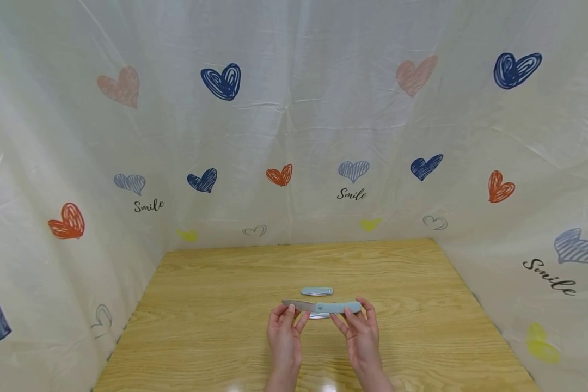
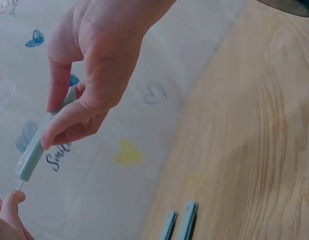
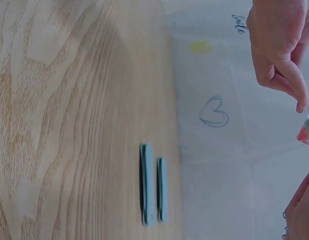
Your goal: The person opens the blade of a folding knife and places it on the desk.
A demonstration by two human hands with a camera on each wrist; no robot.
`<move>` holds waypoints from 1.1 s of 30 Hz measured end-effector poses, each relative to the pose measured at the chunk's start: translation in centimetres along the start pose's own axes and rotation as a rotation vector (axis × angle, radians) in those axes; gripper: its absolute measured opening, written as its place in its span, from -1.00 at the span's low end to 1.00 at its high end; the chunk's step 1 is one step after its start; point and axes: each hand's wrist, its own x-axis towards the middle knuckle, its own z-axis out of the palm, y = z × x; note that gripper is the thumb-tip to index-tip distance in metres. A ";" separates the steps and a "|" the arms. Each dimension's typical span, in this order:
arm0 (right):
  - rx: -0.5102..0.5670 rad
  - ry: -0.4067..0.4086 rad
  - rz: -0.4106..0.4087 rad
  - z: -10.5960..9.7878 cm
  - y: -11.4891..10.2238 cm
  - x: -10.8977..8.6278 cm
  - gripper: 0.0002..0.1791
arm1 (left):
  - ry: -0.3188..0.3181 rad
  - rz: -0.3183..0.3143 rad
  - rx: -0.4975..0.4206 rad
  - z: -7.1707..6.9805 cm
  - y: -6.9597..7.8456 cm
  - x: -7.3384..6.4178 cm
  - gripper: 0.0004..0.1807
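A folding knife (image 1: 337,307) with a pale blue handle is held level above the table, its blade (image 1: 299,305) swung out to the left. My left hand (image 1: 285,337) pinches the blade between thumb and fingers. Around the handle end curl the fingers and thumb of my right hand (image 1: 362,337); the left wrist view shows this grip on the handle (image 2: 37,140) from the side. Two more pale blue folding knives lie folded on the table: the farther knife (image 1: 317,291) in plain sight, the nearer knife (image 1: 319,316) partly hidden behind the held one.
The wood-grain table (image 1: 215,316) is surrounded at the back and sides by a white curtain (image 1: 294,130) printed with hearts and "Smile". A dark rounded object (image 2: 292,6) shows at the top right corner of the left wrist view; its kind is unclear.
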 end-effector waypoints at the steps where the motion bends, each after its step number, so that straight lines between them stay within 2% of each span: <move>1: 0.001 0.007 0.006 0.0 0.0 0.0 -0.69 | -0.001 0.004 -0.006 0.0 -0.1 -0.1 -0.92; 8: 0.003 0.018 0.017 -0.1 0.2 -0.1 -0.69 | 0.004 0.003 -0.024 -0.1 -0.3 -0.2 -0.92; 14: -0.004 -0.004 0.008 -0.2 0.2 -0.2 -0.73 | 0.053 0.028 -0.013 -0.2 -0.4 0.0 -0.91; 17: -0.070 0.041 -0.002 -0.5 0.2 -0.1 -0.74 | 0.080 0.054 0.009 -0.1 -0.5 0.3 -0.82; 21: -0.192 0.165 -0.018 -0.9 0.2 0.3 -0.72 | 0.112 0.083 0.041 -0.1 -0.5 0.6 -0.68; 25: -0.240 0.252 -0.012 -1.4 0.3 0.5 -0.76 | 0.126 0.089 0.056 -0.4 -0.7 0.5 -0.69; 28: -0.220 0.264 0.009 -1.8 0.5 0.7 -0.81 | 0.128 0.091 0.068 -0.8 -1.0 0.5 -0.75; 30: -0.206 0.240 0.017 -2.3 0.6 0.6 -0.80 | 0.135 0.093 0.082 -1.2 -1.3 0.5 -0.78; 33: -0.254 0.218 0.073 -3.1 0.4 0.5 -0.77 | 0.177 0.069 0.121 -1.8 -1.6 0.5 -0.82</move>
